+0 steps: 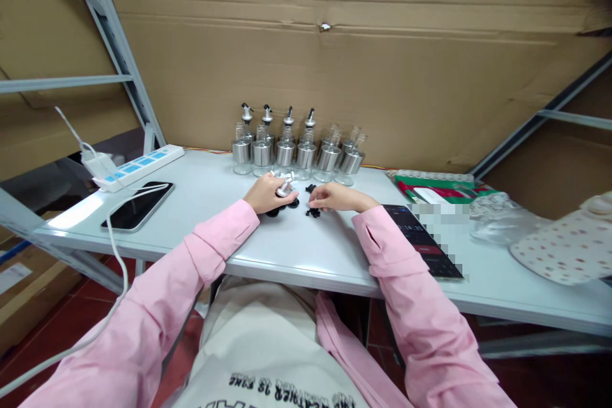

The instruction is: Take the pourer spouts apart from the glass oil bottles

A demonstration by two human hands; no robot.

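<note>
My left hand [264, 194] is closed around a silver pourer spout [285, 187], held just above the table. Beneath and beside it lie several round black stoppers [293, 203]. To the right, my right hand [333, 196] has its fingertips pinched down at a small pile of black caps [313, 211]; whether a cap is between the fingers is hidden. Behind both hands stand several glass bottles [285, 156] with steel sleeves, in two rows. Some back-row bottles carry silver pourers [288, 116] with black tips; the front-row necks are bare.
A white power strip [143, 167] and a phone [138, 207] with a white cable lie at left. At right are another phone [423, 242], plastic bags [502, 217] and a dotted pouch [564, 245]. A cardboard wall [382, 76] closes off the table's back.
</note>
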